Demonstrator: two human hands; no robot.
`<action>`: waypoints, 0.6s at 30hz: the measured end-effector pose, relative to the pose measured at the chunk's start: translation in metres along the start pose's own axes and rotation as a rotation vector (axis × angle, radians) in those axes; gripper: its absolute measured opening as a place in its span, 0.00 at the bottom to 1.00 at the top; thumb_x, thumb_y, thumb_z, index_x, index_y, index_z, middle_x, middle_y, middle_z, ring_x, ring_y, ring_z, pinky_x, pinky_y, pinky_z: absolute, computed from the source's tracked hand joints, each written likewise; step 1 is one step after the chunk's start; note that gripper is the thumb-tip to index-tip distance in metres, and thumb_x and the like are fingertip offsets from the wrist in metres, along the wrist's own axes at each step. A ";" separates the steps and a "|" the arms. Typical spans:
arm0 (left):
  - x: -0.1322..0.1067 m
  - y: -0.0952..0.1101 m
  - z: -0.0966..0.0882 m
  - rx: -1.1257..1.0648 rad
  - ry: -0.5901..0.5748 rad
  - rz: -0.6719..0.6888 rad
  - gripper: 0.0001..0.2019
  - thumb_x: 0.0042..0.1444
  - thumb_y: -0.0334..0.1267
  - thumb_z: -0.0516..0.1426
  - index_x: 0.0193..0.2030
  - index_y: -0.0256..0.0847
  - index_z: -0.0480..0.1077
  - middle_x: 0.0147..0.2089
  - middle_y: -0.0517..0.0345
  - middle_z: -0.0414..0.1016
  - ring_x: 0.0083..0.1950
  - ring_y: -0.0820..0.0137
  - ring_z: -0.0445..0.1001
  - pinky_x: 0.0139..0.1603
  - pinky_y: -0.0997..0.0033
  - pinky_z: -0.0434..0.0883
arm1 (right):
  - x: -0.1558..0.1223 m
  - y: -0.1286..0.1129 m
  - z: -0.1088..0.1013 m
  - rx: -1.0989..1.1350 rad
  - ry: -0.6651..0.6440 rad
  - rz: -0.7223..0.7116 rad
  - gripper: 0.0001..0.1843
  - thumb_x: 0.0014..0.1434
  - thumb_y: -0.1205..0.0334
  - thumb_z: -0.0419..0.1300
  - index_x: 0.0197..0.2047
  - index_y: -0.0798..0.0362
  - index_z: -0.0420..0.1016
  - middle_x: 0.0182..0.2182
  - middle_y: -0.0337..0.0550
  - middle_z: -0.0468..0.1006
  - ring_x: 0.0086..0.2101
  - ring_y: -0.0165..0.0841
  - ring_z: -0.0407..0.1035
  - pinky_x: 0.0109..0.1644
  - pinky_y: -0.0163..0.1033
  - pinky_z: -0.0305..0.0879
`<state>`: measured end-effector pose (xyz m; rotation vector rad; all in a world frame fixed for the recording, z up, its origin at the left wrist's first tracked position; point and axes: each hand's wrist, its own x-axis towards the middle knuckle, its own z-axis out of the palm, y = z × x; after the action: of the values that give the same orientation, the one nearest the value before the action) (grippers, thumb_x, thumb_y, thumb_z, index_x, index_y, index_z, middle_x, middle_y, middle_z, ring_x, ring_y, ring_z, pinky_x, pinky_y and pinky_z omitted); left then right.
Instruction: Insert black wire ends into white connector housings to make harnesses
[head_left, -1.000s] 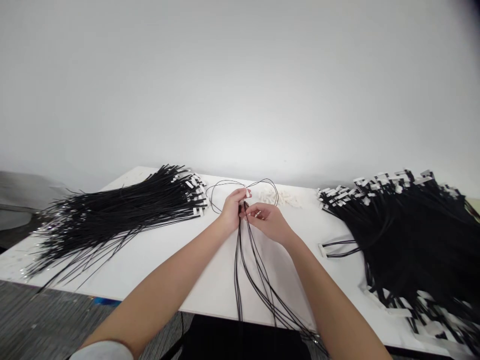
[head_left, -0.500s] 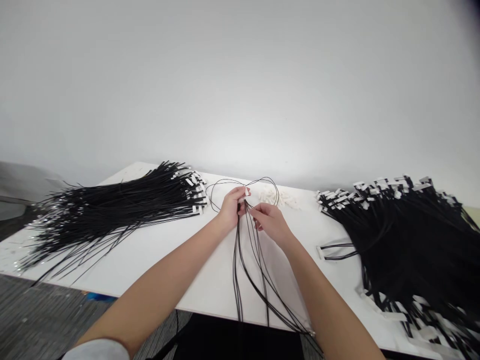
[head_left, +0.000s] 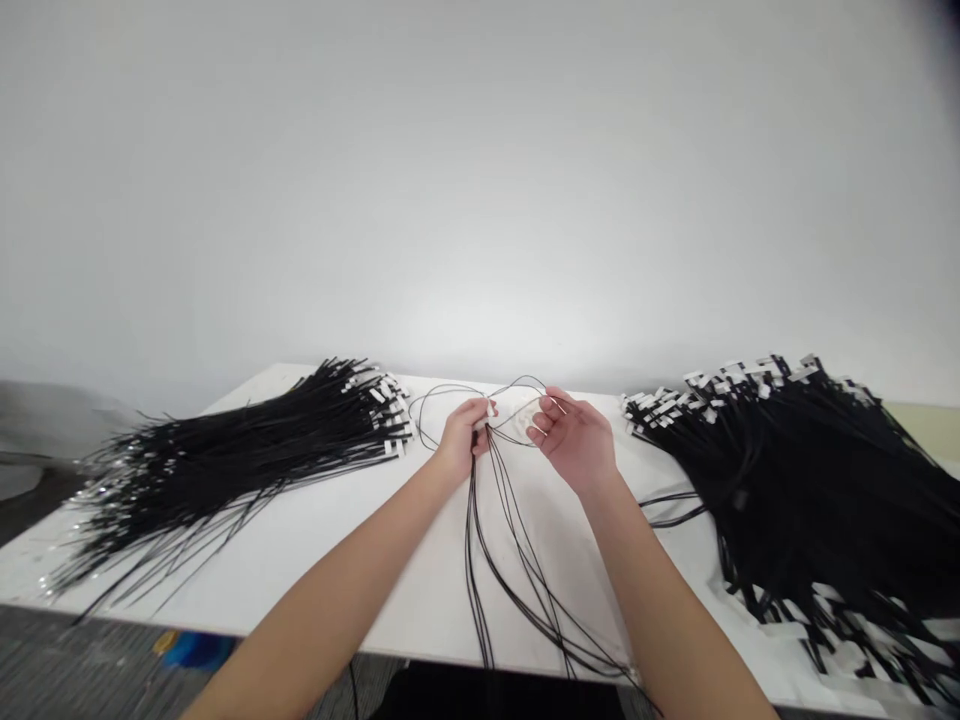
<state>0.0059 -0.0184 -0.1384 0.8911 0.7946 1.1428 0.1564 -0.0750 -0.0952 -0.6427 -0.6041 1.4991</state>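
Note:
My left hand (head_left: 463, 437) is closed around a small white connector (head_left: 490, 410), from which several thin black wires (head_left: 517, 510) hang toward the front edge of the table. Two loops of the same wire rise beyond it, one left and one right. Beside the right wire loop (head_left: 525, 379), my right hand (head_left: 576, 438) has its palm turned inward and its fingers half curled but apart. Whether its fingertips touch the loop I cannot tell. Small white connector pieces (head_left: 525, 415) lie in a pile behind it, partly hidden by the fingers.
A large bundle of black wires (head_left: 247, 455) with white connectors lies on the white table (head_left: 315, 560) at left. At right is a bigger heap of black wires (head_left: 832, 500) with white ends. A wall (head_left: 480, 200) stands behind; a blue object (head_left: 196, 650) is on the floor.
My right hand has let go of the wires below the connector and moved up and right to the right loop, opening its fingers. My left hand keeps its hold. The view has tilted up slightly.

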 end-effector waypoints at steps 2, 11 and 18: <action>-0.003 0.000 0.002 0.031 -0.012 -0.001 0.14 0.46 0.46 0.57 0.34 0.37 0.65 0.25 0.64 0.62 0.12 0.85 0.50 0.11 0.79 0.42 | 0.000 -0.005 -0.001 0.097 0.059 -0.064 0.15 0.46 0.60 0.60 0.39 0.53 0.68 0.29 0.35 0.67 0.26 0.24 0.63 0.32 0.35 0.66; -0.012 0.045 0.026 0.231 -0.112 0.081 0.15 0.47 0.48 0.57 0.31 0.36 0.66 0.17 0.66 0.53 0.13 0.83 0.50 0.16 0.78 0.40 | 0.005 -0.057 0.005 0.147 0.339 -0.548 0.14 0.47 0.57 0.64 0.35 0.56 0.71 0.26 0.33 0.63 0.26 0.20 0.63 0.34 0.31 0.67; -0.020 0.134 0.076 0.385 -0.263 0.292 0.14 0.50 0.47 0.56 0.31 0.35 0.67 0.33 0.58 0.65 0.15 0.87 0.51 0.17 0.78 0.40 | -0.013 -0.123 0.051 -0.062 0.081 -0.729 0.20 0.46 0.62 0.62 0.45 0.50 0.71 0.30 0.36 0.66 0.20 0.19 0.58 0.19 0.28 0.52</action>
<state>0.0134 -0.0282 0.0165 1.4860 0.6905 1.1092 0.2060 -0.0838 0.0283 -0.4536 -0.7249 0.7725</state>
